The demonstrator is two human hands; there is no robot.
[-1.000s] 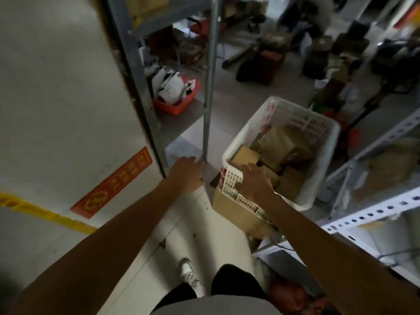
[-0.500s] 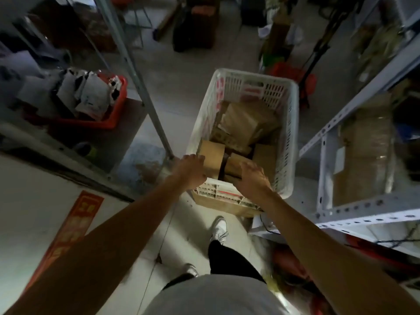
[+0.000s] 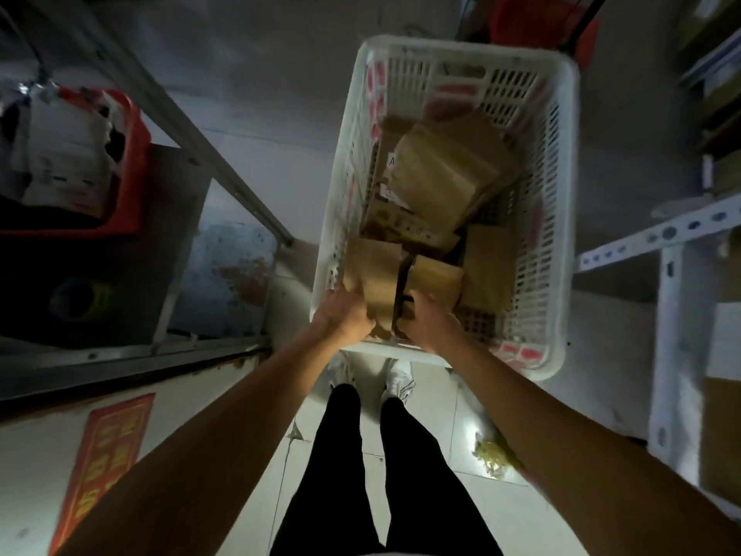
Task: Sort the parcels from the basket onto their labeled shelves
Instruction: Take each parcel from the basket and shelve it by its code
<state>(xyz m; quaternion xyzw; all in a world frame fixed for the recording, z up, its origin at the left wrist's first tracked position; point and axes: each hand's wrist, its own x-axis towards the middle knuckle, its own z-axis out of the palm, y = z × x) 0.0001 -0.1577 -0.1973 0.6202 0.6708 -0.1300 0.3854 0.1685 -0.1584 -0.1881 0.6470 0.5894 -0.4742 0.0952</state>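
Parcels point(image 3: 435, 182), brown cardboard and kraft paper, lie heaped in your white slotted plastic basket point(image 3: 561, 202). Your left hand point(image 3: 345, 315) grips a flat parcel's near edge; your right hand point(image 3: 427, 321) grips the small box point(image 3: 435, 274) beside it.

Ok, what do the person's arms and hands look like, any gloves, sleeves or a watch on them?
Both hands are bare: no gloves on the left hand or the right hand. Both forearms are uncovered for all of their visible length, with no sleeves, watch or wristband showing. Lower down, the person wears black trousers and white shoes.
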